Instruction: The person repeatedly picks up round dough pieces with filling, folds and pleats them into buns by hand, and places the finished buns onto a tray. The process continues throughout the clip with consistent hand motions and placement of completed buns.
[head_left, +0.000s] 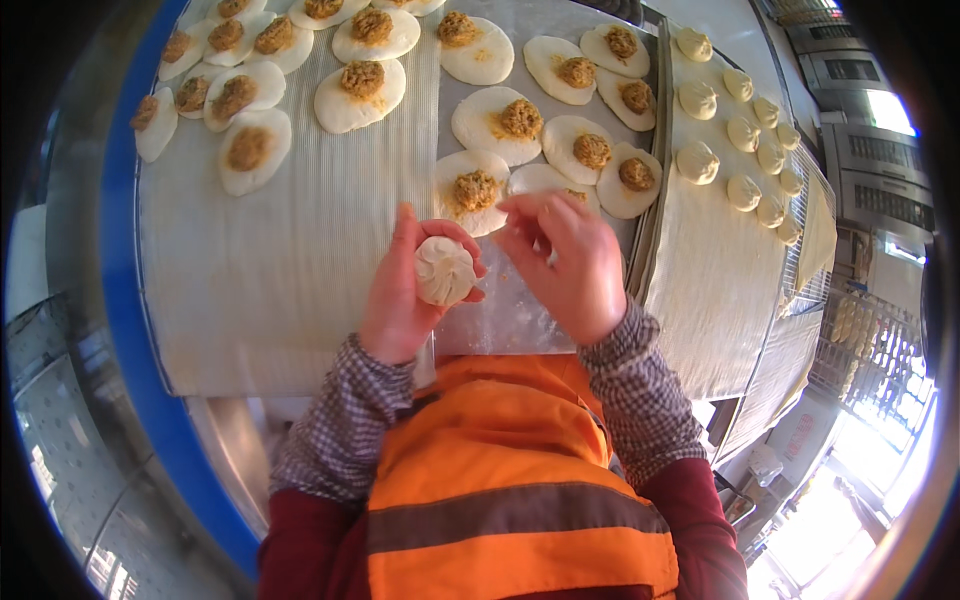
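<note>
A round pleated bun of raw dough (445, 271) rests in my left hand (405, 289), its gathered top facing up and the fingers curled around its side. To the right of it, my right hand (566, 259) is raised over the metal work surface (510, 315), fingers bent and slightly blurred. Whether its fingertips pinch anything cannot be told. Just beyond the hands lies a flat dough wrapper (457, 165) with a mound of brown filling (475, 190) on it. Another filled wrapper (544, 178) is partly covered by my right hand.
Several more filled wrappers (337, 105) lie on the ribbed cloth (300, 247) at left and on the metal beyond. At right, several pleated buns (698, 163) stand on a cloth-covered tray (705, 300). A blue edge (135, 300) borders the table at left. Wire racks (862, 337) stand farther right.
</note>
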